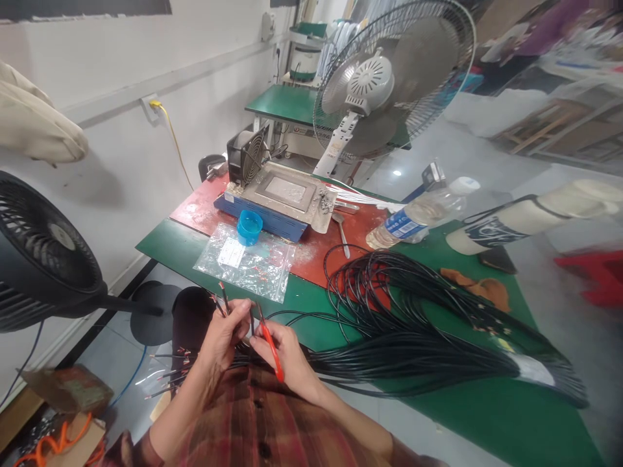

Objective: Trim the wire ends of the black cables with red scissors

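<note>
Under right hand (pixel 287 353), cutter (pixel 270 344) tip hidden

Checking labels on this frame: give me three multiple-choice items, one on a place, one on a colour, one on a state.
1. Where does the blue cup stand?
A. beside the clear plastic bag
B. on the floor
C. on the fan

2. What colour are the handles of the tool in the right hand?
A. green
B. red
C. white

3. How does the water bottle lie?
A. upright
B. hanging
C. on its side

Key: 1 A, it sits at the bag's far edge by the metal box; 2 B, the red handles run through the fingers; 3 C, its length lies along the table. The left hand pinches thin wires.
</note>
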Motion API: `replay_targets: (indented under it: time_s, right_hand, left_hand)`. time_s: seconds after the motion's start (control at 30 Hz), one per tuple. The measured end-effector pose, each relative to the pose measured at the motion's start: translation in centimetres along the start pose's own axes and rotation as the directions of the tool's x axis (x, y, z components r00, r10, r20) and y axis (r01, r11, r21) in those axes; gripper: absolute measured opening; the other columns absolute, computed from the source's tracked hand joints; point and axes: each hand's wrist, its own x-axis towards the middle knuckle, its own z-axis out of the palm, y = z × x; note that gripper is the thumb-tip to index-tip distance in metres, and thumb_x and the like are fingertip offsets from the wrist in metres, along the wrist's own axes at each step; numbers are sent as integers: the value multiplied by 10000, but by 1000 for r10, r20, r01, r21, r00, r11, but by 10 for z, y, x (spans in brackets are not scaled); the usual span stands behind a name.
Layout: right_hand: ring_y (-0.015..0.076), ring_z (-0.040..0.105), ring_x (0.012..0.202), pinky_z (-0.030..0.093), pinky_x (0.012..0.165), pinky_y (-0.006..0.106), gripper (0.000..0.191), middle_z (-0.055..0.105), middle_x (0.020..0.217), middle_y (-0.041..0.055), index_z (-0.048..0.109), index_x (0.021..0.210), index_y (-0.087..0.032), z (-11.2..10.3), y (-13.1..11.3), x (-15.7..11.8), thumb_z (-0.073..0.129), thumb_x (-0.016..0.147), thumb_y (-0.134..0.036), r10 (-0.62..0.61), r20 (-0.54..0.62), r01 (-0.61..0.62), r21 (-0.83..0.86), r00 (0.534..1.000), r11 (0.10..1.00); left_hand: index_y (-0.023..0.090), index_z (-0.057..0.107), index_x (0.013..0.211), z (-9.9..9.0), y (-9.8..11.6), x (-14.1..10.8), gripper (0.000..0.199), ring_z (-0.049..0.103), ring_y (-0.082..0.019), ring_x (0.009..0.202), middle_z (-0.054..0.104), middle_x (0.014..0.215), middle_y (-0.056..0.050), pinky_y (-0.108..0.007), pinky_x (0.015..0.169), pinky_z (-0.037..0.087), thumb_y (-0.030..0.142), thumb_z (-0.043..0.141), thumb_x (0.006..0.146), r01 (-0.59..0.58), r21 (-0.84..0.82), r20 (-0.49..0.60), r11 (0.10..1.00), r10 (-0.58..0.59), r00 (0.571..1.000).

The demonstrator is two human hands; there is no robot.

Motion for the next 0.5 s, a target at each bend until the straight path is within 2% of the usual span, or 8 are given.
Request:
replay_targets:
  time_s: [0.1, 0.27, 0.5]
  right_hand:
    - [78, 264, 549, 228, 500, 227, 259, 322, 582, -44, 407, 609, -168, 0, -1, -1, 546, 784, -299, -6, 43, 3, 70, 999, 998]
    - [80, 338, 559, 287, 529, 221, 224, 364, 603, -44, 490, 681, -162, -1, 5, 0, 534, 820, -332, -29, 89, 14, 159, 996, 987]
    - [82, 400, 540, 316, 487, 204, 274, 450, 596, -28, 493, 681, -162, 4, 17, -4, 533, 816, -396, 18, 56, -29, 197, 998, 980]
  left_hand:
    - [109, 651, 695, 0, 0, 1, 254, 276, -8, 357, 447, 493, 53, -197, 375, 86, 359, 665, 730, 18, -14, -15, 1000, -19, 1000]
    - [112, 665, 692, 1, 3, -1, 241, 316, -9, 356, 476, 517, 38, -188, 362, 87, 350, 663, 732, 44, -38, -11, 998, -44, 999]
    - [102, 678, 744, 1, 3, 0, 263, 323, -10, 368, 514, 550, 18, -179, 353, 103, 364, 651, 740, 45, -17, -9, 999, -45, 999]
